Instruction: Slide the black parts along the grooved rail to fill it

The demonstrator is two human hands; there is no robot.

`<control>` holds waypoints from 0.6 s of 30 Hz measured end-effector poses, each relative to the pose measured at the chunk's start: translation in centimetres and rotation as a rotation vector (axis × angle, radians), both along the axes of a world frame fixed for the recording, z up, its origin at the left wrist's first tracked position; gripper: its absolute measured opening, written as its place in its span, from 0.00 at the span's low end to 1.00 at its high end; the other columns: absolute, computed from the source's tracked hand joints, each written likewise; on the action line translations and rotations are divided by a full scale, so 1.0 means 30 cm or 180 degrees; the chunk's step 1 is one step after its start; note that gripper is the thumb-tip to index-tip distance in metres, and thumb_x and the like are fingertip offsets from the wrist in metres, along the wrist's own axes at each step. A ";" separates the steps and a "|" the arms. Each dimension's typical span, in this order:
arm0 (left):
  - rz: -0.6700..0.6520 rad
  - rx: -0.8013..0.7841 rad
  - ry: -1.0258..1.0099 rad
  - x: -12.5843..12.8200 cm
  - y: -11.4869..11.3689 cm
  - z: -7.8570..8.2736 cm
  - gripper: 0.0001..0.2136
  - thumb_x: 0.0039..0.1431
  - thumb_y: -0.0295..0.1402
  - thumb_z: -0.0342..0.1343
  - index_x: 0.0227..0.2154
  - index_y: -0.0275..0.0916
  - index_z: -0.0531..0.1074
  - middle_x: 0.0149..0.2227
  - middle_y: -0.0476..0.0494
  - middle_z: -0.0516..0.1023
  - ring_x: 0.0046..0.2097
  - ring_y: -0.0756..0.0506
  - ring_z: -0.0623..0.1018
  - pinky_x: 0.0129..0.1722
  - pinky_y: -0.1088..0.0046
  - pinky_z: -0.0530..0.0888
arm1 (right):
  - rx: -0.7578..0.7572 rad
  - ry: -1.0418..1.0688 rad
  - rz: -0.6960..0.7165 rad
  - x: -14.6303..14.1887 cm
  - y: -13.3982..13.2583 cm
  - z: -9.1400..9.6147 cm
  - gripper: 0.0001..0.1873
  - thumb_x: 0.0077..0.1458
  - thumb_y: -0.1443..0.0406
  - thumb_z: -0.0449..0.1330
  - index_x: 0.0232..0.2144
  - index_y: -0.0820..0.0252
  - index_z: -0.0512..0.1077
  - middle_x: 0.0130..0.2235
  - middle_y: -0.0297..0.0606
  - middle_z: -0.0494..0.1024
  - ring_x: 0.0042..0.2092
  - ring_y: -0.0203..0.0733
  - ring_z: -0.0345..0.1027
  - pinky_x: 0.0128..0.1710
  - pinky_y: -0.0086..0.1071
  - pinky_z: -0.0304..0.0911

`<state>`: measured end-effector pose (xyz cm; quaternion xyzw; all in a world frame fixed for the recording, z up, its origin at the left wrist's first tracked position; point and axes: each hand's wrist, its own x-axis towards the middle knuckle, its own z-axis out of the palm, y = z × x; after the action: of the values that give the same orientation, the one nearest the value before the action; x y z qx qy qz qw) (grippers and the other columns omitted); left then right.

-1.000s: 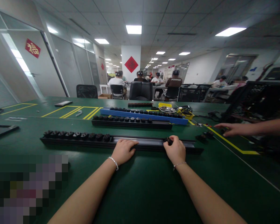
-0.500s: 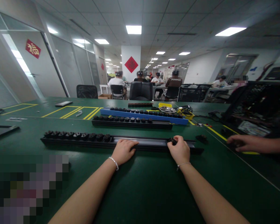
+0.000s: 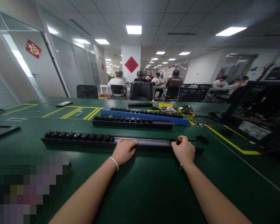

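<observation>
Green table (image 3: pixel 140 193): black rail (image 3: pixel 151 143) nearest, second black rail (image 3: pixel 132 124) behind, blue rail (image 3: pixel 142 116) beyond, yellow tape (image 3: pixel 250 152)

On my remote feed from the head camera, I can read two markings. Marking 1: the character 福, in gold, on a red diamond-shaped sign (image 3: pixel 33 49) mounted on the pale door (image 3: pixel 45 74) at far left. Marking 2: PUMPKIN, in light capitals, across the back of a brown top (image 3: pixel 176 84) worn by a seated person in the background. On the white pillar (image 3: pixel 136 51), I see a red diamond panel (image 3: pixel 131 64); I cannot resolve its dark character. The small red diamond (image 3: pixel 103 67) left of it is too small for me to read.
</observation>
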<state>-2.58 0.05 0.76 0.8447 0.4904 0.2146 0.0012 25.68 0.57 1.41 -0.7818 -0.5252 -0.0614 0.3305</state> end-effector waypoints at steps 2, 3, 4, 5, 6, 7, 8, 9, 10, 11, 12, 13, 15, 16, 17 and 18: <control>-0.0007 0.0002 0.0003 0.000 0.000 0.000 0.17 0.55 0.32 0.50 0.48 0.48 0.67 0.47 0.49 0.75 0.48 0.44 0.72 0.52 0.59 0.58 | -0.0001 -0.0029 0.0001 0.001 0.000 0.001 0.18 0.45 0.61 0.52 0.40 0.60 0.66 0.33 0.40 0.73 0.39 0.45 0.65 0.44 0.37 0.53; -0.0006 -0.0004 0.0003 -0.001 -0.001 0.000 0.17 0.55 0.32 0.51 0.48 0.48 0.67 0.47 0.49 0.75 0.48 0.44 0.72 0.52 0.59 0.58 | 0.0009 -0.0034 0.0009 0.001 -0.001 0.001 0.18 0.45 0.61 0.52 0.40 0.60 0.66 0.33 0.40 0.73 0.39 0.45 0.65 0.44 0.37 0.53; -0.0002 -0.0011 0.0000 -0.001 -0.001 0.000 0.17 0.55 0.33 0.51 0.48 0.48 0.67 0.47 0.49 0.75 0.48 0.44 0.72 0.52 0.59 0.58 | 0.0022 -0.0035 0.0013 0.002 -0.001 0.001 0.18 0.45 0.61 0.52 0.40 0.60 0.66 0.33 0.40 0.73 0.39 0.45 0.65 0.44 0.38 0.53; -0.0001 -0.0016 -0.0002 -0.001 -0.001 0.001 0.17 0.55 0.33 0.51 0.48 0.48 0.67 0.47 0.49 0.75 0.48 0.44 0.72 0.52 0.59 0.58 | 0.0034 -0.0033 0.0008 0.003 -0.001 0.000 0.18 0.45 0.61 0.52 0.40 0.60 0.66 0.34 0.40 0.74 0.38 0.46 0.65 0.44 0.38 0.53; 0.0001 -0.0018 -0.0003 -0.002 -0.002 0.002 0.17 0.55 0.33 0.51 0.48 0.48 0.67 0.48 0.49 0.75 0.48 0.44 0.72 0.52 0.59 0.57 | 0.0040 -0.0032 -0.0006 0.004 -0.001 0.000 0.18 0.45 0.61 0.52 0.40 0.60 0.66 0.34 0.40 0.74 0.39 0.46 0.64 0.44 0.38 0.53; -0.0001 -0.0017 -0.0004 -0.002 -0.002 0.002 0.17 0.55 0.32 0.51 0.48 0.48 0.67 0.48 0.49 0.75 0.48 0.44 0.72 0.53 0.59 0.57 | 0.0043 -0.0031 -0.0024 0.005 -0.001 0.000 0.18 0.45 0.61 0.52 0.40 0.60 0.66 0.34 0.40 0.74 0.39 0.46 0.64 0.43 0.38 0.53; -0.0001 -0.0014 -0.0004 -0.002 -0.003 0.003 0.17 0.55 0.32 0.51 0.48 0.48 0.67 0.48 0.49 0.75 0.48 0.44 0.72 0.53 0.59 0.57 | 0.0044 -0.0029 -0.0044 0.007 -0.001 -0.001 0.18 0.45 0.61 0.52 0.41 0.60 0.65 0.34 0.41 0.74 0.39 0.46 0.64 0.43 0.38 0.53; -0.0002 -0.0015 -0.0003 -0.002 -0.003 0.004 0.17 0.55 0.32 0.51 0.48 0.48 0.67 0.48 0.49 0.75 0.48 0.44 0.72 0.52 0.59 0.57 | 0.0047 -0.0027 -0.0060 0.010 0.000 -0.001 0.18 0.45 0.61 0.52 0.41 0.60 0.65 0.34 0.41 0.74 0.39 0.46 0.64 0.43 0.38 0.53; -0.0001 -0.0019 -0.0002 -0.001 -0.003 0.004 0.17 0.55 0.32 0.50 0.48 0.48 0.67 0.48 0.49 0.75 0.48 0.44 0.72 0.52 0.59 0.57 | 0.0056 -0.0024 -0.0068 0.012 0.000 -0.002 0.18 0.45 0.61 0.52 0.41 0.60 0.65 0.34 0.41 0.74 0.39 0.46 0.64 0.43 0.38 0.53; 0.0005 -0.0024 -0.0003 -0.001 -0.003 0.004 0.17 0.55 0.32 0.50 0.48 0.48 0.67 0.48 0.49 0.75 0.48 0.44 0.72 0.52 0.59 0.57 | 0.0072 -0.0018 -0.0070 0.014 0.001 -0.003 0.18 0.45 0.62 0.52 0.41 0.60 0.65 0.34 0.41 0.74 0.39 0.46 0.64 0.43 0.38 0.53; 0.0012 -0.0028 -0.0004 0.000 -0.003 0.004 0.17 0.55 0.32 0.51 0.48 0.48 0.68 0.48 0.49 0.75 0.48 0.44 0.72 0.53 0.59 0.57 | 0.0087 -0.0013 -0.0071 0.017 0.001 -0.003 0.19 0.45 0.62 0.52 0.41 0.60 0.65 0.34 0.41 0.74 0.39 0.46 0.64 0.43 0.38 0.53; 0.0015 -0.0032 -0.0004 0.000 -0.003 0.004 0.17 0.55 0.32 0.51 0.48 0.48 0.68 0.48 0.49 0.75 0.48 0.44 0.72 0.53 0.59 0.57 | 0.0095 -0.0008 -0.0071 0.019 0.002 -0.003 0.19 0.45 0.62 0.52 0.41 0.61 0.65 0.34 0.41 0.74 0.39 0.46 0.64 0.43 0.38 0.53; 0.0021 -0.0031 -0.0004 0.001 -0.002 0.003 0.17 0.54 0.32 0.51 0.48 0.48 0.67 0.48 0.49 0.75 0.48 0.44 0.72 0.53 0.59 0.57 | 0.0095 0.0003 -0.0078 0.022 0.002 -0.002 0.19 0.45 0.62 0.52 0.41 0.61 0.65 0.34 0.41 0.74 0.40 0.46 0.64 0.43 0.38 0.53; 0.0020 -0.0032 -0.0004 0.002 -0.002 0.003 0.17 0.54 0.32 0.51 0.48 0.48 0.67 0.48 0.49 0.75 0.48 0.44 0.72 0.53 0.59 0.57 | 0.0090 0.0008 -0.0087 0.024 0.002 -0.001 0.19 0.45 0.62 0.52 0.42 0.61 0.65 0.35 0.41 0.74 0.40 0.46 0.64 0.43 0.38 0.53; 0.0017 -0.0031 -0.0005 0.002 -0.002 0.002 0.17 0.54 0.32 0.51 0.48 0.48 0.67 0.48 0.49 0.75 0.48 0.44 0.72 0.52 0.59 0.58 | 0.0080 0.0012 -0.0093 0.026 0.001 0.000 0.19 0.45 0.62 0.52 0.42 0.61 0.64 0.35 0.41 0.74 0.40 0.47 0.64 0.43 0.38 0.53; 0.0011 -0.0029 -0.0005 0.002 -0.001 0.002 0.17 0.54 0.32 0.51 0.48 0.48 0.67 0.48 0.49 0.75 0.48 0.44 0.72 0.52 0.59 0.58 | 0.0071 0.0016 -0.0099 0.027 0.001 0.001 0.19 0.45 0.62 0.52 0.42 0.61 0.64 0.35 0.41 0.74 0.40 0.47 0.64 0.43 0.38 0.53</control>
<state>-2.53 0.02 0.83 0.8437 0.4928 0.2130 0.0050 26.50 0.61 1.43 -0.7863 -0.5114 -0.0704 0.3395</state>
